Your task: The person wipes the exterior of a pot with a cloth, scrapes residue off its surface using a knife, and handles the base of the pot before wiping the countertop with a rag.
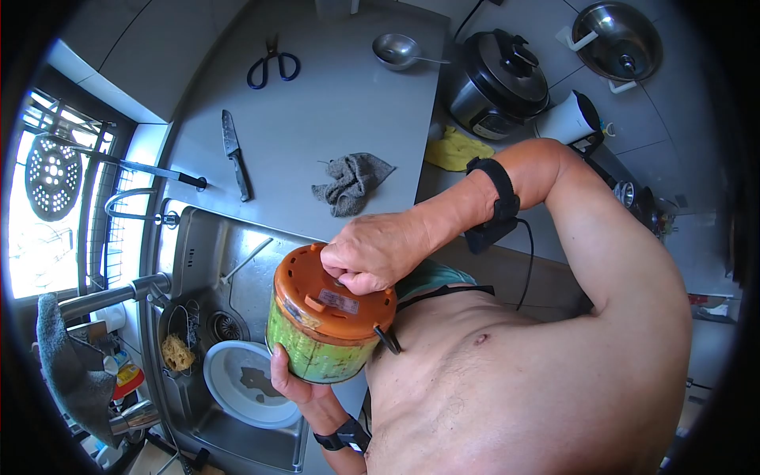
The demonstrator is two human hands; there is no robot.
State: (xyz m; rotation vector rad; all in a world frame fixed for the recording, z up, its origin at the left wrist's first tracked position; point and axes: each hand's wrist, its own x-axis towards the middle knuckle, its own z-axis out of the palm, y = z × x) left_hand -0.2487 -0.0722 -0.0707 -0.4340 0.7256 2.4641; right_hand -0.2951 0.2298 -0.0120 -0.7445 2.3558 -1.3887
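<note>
A worn green tin is held tilted in front of my body, above the sink's edge. Its orange lid has slots around the rim, a small label, and a black clip at the side. My left hand supports the tin from below at its side, thumb up against the wall; its other fingers are hidden. My right hand lies on top of the lid with fingers curled closed near its middle. What exactly the fingertips grip is partly hidden.
A steel sink contains a white basin and a sponge. On the counter lie a knife, scissors, a grey cloth and a metal ladle. A pressure cooker stands behind my right arm.
</note>
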